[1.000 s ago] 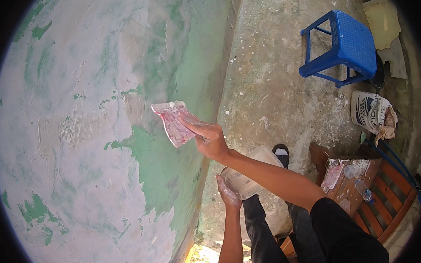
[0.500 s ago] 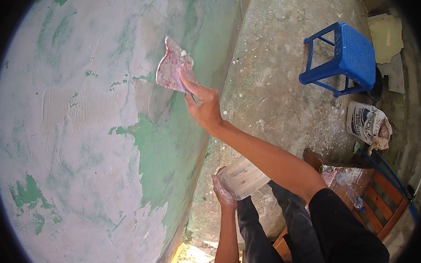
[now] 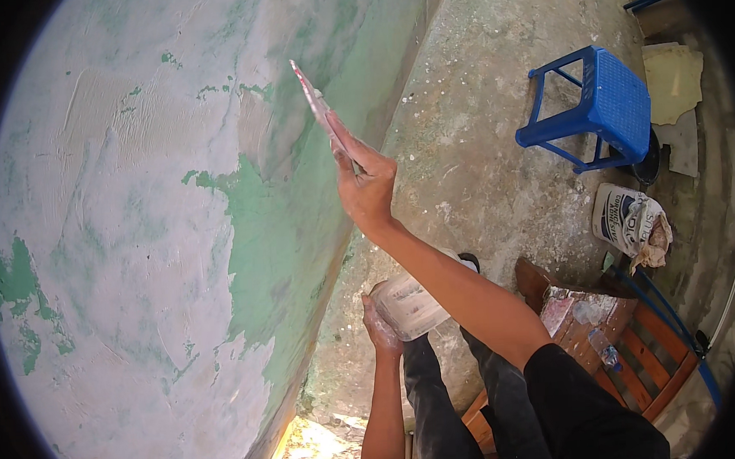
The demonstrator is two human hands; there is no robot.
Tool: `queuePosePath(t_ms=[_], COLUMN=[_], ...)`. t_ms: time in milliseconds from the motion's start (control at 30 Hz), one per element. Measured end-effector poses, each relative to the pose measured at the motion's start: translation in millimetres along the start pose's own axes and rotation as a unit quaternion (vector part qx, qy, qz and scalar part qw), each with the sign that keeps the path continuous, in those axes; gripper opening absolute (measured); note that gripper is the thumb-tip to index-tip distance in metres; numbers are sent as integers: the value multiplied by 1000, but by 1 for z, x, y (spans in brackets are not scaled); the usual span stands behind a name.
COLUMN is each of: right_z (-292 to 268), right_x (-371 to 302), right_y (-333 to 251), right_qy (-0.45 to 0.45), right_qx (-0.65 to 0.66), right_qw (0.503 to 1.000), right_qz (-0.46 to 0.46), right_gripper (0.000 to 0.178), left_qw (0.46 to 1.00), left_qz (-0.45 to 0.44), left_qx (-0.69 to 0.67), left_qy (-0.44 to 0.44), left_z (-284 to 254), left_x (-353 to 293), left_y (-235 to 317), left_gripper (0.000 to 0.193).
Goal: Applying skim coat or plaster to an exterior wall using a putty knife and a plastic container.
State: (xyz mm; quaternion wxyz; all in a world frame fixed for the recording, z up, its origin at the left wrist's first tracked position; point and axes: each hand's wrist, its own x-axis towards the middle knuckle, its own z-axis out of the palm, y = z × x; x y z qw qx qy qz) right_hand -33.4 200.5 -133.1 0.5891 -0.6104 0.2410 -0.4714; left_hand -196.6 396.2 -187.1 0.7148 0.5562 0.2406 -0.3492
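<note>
My right hand (image 3: 367,184) is closed on a flat, putty-smeared scraper (image 3: 310,94), held out toward the wall and seen almost edge-on. A small light lump clings to its blade. Lower down, my left hand (image 3: 380,323) grips the end of a whitish, rectangular container (image 3: 412,305) streaked with paste. My right forearm crosses over and hides part of that container. To the left rises the wall (image 3: 138,239), coated unevenly in pale filler with green paint showing through. Whether the blade touches the wall I cannot tell.
On the spattered concrete floor (image 3: 462,143) at the right stands a blue plastic stool (image 3: 616,104). Nearer are an open white sack (image 3: 625,218) and a wooden bench (image 3: 648,353) with a plastic bottle (image 3: 604,350) on it. My legs are below the container.
The scraper has turned from showing its broad face to nearly edge-on, and my right wrist has rotated. My left hand still holds the container. The whole view has shifted slightly.
</note>
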Motion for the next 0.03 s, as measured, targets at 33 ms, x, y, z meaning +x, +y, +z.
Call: queuePosePath(t_ms=[33], right_z=[1], right_x=[-1], right_y=[-2], right_qy=[-2], right_qx=[0], right_qw=[1000], right_qz=[-2], right_gripper=[59], left_qw=[1000], left_qz=[2], left_qx=[-1], left_qy=[-2], left_z=[-2], left_x=[-1], left_y=[-1], left_gripper=[63])
